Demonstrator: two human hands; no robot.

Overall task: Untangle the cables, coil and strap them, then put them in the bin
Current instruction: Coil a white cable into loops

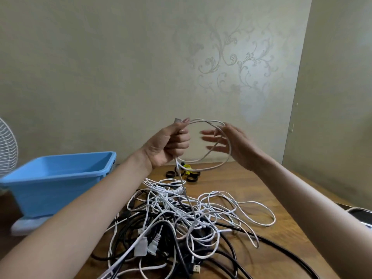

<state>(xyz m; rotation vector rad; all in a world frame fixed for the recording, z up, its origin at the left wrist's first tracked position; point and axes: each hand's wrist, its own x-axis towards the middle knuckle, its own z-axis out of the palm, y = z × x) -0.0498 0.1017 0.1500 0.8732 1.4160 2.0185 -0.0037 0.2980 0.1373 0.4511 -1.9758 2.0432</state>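
My left hand (171, 144) is raised above the table and grips a pale white cable (213, 168) near its plug end, fingers curled round it. The cable forms a loop between my hands. My right hand (231, 143) has straight, spread fingers, with the loop running across the palm and over the fingers. From my left fist the cable drops into a tangled pile of white and black cables (181, 222) on the wooden table (251, 184). A blue plastic bin (60, 178) stands at the left. Black strap rolls (189, 175) lie behind the pile.
A small yellow object (187, 167) sits among the strap rolls. A white fan grille (7, 146) shows at the far left edge. A dark device (360, 215) lies at the table's right edge. Thick black cables (281, 248) trail toward the front right. A wall stands close behind the table.
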